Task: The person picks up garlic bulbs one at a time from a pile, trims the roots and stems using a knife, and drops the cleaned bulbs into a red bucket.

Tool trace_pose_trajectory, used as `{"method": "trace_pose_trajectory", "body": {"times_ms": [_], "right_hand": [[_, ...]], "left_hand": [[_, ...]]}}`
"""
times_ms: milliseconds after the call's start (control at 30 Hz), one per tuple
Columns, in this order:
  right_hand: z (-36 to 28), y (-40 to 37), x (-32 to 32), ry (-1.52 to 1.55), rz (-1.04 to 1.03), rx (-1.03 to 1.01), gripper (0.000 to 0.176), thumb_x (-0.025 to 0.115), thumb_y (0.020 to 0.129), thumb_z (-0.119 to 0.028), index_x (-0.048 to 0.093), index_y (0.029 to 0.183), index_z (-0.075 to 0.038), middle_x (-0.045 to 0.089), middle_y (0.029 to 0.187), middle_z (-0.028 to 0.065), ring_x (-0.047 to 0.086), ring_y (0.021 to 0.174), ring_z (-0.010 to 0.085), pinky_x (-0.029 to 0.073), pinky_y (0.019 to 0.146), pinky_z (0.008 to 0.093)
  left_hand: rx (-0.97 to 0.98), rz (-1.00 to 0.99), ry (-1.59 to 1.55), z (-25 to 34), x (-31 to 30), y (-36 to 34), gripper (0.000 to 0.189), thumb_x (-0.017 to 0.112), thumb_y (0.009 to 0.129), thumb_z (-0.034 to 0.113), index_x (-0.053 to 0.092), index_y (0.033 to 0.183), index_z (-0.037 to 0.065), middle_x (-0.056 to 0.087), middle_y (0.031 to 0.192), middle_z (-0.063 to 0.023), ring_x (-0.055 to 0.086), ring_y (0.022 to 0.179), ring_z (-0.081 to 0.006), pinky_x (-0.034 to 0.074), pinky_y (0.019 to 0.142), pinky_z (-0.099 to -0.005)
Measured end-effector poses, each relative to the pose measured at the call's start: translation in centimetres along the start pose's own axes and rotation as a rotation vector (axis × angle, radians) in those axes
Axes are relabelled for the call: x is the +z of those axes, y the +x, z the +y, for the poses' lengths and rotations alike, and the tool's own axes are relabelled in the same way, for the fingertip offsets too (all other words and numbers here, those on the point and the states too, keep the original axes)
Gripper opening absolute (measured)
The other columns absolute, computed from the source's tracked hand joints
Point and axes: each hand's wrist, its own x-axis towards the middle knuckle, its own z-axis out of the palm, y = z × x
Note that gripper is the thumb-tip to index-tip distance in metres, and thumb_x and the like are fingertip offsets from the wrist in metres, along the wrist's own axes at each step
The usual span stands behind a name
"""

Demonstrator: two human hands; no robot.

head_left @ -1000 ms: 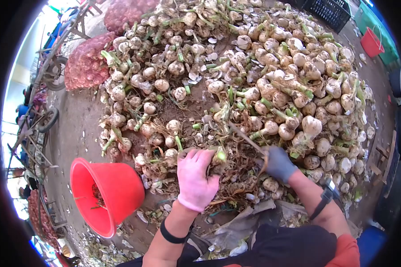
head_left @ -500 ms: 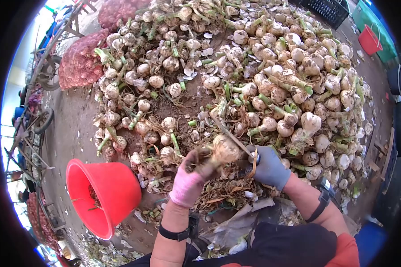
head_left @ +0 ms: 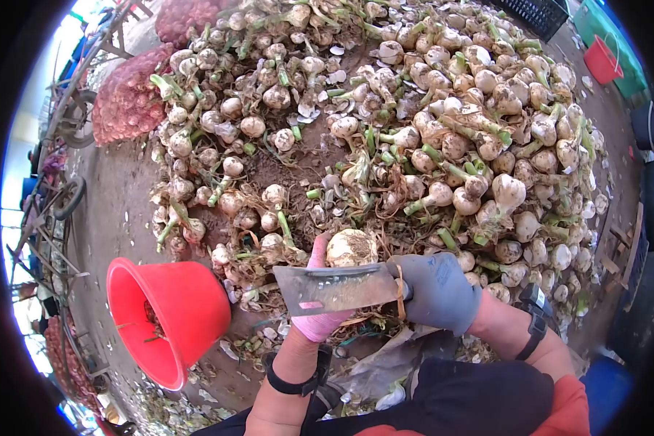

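Note:
My left hand, in a pink glove, is closed around a garlic bulb with a pale, dirt-streaked skin. Its fingers are mostly hidden behind the blade. In a blue-grey glove, my right hand grips the handle of a broad-bladed knife. The blade lies flat across the view, pointing left, just below the bulb and in front of the left hand. A band is wrapped at the base of the blade. Roots and dry trimmings lie beneath both hands.
A large heap of garlic with stems spreads ahead and right. A red bucket lies tipped at left. Full mesh sacks stand behind it. Farther off at right are a small red bucket and a black crate.
The knife has swung from an edge-on, slanting position beside the bulb to lying broadside below it. The bulb has turned in my left hand, its rounded side now facing up.

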Motion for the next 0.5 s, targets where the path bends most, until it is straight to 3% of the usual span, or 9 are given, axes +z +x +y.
{"method": "trace_pose_trajectory", "body": {"times_ms": [100, 167, 200, 233, 300, 333, 433, 467, 500], "right_hand": [[0.0, -0.3, 0.2, -0.028, 0.016, -0.03, 0.018, 0.063, 0.074, -0.018, 0.058, 0.088, -0.009, 0.061, 0.074, 0.0132, 0.063, 0.07, 0.0346, 0.049, 0.059, 0.0426], [0.5, -0.3, 0.4, -0.052, 0.038, -0.042, 0.018, 0.064, 0.074, -0.019, 0.057, 0.088, -0.009, 0.061, 0.075, 0.0129, 0.063, 0.07, 0.0344, 0.049, 0.059, 0.0426], [1.0, 0.0, 0.4, -0.064, 0.05, -0.056, 0.019, 0.064, 0.074, -0.019, 0.057, 0.088, -0.009, 0.061, 0.075, 0.0129, 0.063, 0.071, 0.0342, 0.049, 0.059, 0.0428], [1.3, 0.1, 0.5, -0.077, 0.062, -0.07, 0.019, 0.064, 0.074, -0.019, 0.057, 0.088, -0.009, 0.061, 0.076, 0.0128, 0.063, 0.071, 0.0341, 0.049, 0.059, 0.0429], [1.5, 0.1, 1.0, -0.04, 0.119, -0.116, 0.022, 0.069, 0.071, -0.019, 0.057, 0.086, -0.007, 0.059, 0.072, 0.0129, 0.061, 0.066, 0.0344, 0.047, 0.056, 0.0419], [1.6, -0.1, 1.3, -0.004, 0.172, -0.161, 0.026, 0.073, 0.069, -0.019, 0.058, 0.084, -0.005, 0.057, 0.068, 0.0129, 0.059, 0.06, 0.0348, 0.045, 0.052, 0.041], [1.5, 0.4, 0.6, -0.043, -0.024, -0.064, 0.023, 0.068, 0.075, -0.025, 0.06, 0.089, -0.009, 0.064, 0.078, 0.0131, 0.065, 0.073, 0.0342, 0.05, 0.062, 0.0428], [2.5, 0.8, 0.8, -0.038, -0.027, -0.061, 0.023, 0.068, 0.075, -0.025, 0.06, 0.089, -0.009, 0.064, 0.078, 0.0131, 0.065, 0.073, 0.0342, 0.05, 0.062, 0.0428], [4.5, 1.4, 1.2, -0.107, 0.032, 0.091, 0.022, 0.068, 0.075, -0.023, 0.062, 0.09, -0.01, 0.065, 0.078, 0.0133, 0.065, 0.075, 0.0341, 0.051, 0.063, 0.0422]], "left_hand": [[0.063, -0.02, 0.085, 1.0, 0.2, -0.2, 0.084, 0.077, 0.073, 0.005, 0.024, 0.137, 0.01, 0.056, 0.118, -0.0086, 0.06, 0.102, -0.0201, 0.052, 0.089, -0.0337], [-0.179, 0.023, -0.41, 1.6, 0.7, 0.0, 0.083, 0.076, 0.075, 0.003, 0.024, 0.139, 0.01, 0.056, 0.118, -0.008, 0.059, 0.105, -0.0203, 0.052, 0.089, -0.0358], [0.098, -0.129, -0.018, -0.1, -0.1, -0.5, 0.079, 0.073, 0.077, 0.001, 0.025, 0.139, 0.011, 0.053, 0.121, -0.0091, 0.057, 0.109, -0.0212, 0.051, 0.093, -0.0376], [0.095, -0.134, -0.018, -0.6, 0.1, -0.9, 0.079, 0.073, 0.077, 0.001, 0.025, 0.139, 0.011, 0.053, 0.121, -0.0091, 0.057, 0.109, -0.0212, 0.051, 0.093, -0.0376], [-0.041, -0.075, -0.832, -1.5, 0.7, -1.3, 0.084, 0.075, 0.076, 0.002, 0.024, 0.142, 0.013, 0.051, 0.126, -0.0097, 0.056, 0.112, -0.0221, 0.05, 0.095, -0.0385], [0.021, -0.062, -0.538, -1.7, 0.4, -1.6, 0.091, 0.076, 0.076, 0.005, 0.019, 0.146, 0.013, 0.048, 0.131, -0.0099, 0.055, 0.115, -0.0238, 0.048, 0.099, -0.0403], [-0.026, -0.15, -0.613, -1.0, 0.0, -1.3, 0.097, 0.081, 0.07, 0.011, 0.02, 0.146, 0.009, 0.052, 0.125, -0.01, 0.056, 0.113, -0.0237, 0.044, 0.102, -0.0398], [-0.677, 0.07, -1.006, 2.6, 1.0, 0.3, 0.093, 0.085, 0.062, 0.02, 0.032, 0.137, 0.006, 0.057, 0.113, -0.0096, 0.057, 0.109, -0.0216, 0.042, 0.103, -0.0363], [-0.67, 0.07, -1.009, 2.6, 1.5, -0.6, 0.093, 0.085, 0.062, 0.02, 0.032, 0.137, 0.006, 0.057, 0.113, -0.0096, 0.057, 0.109, -0.0216, 0.042, 0.103, -0.0363]]}}
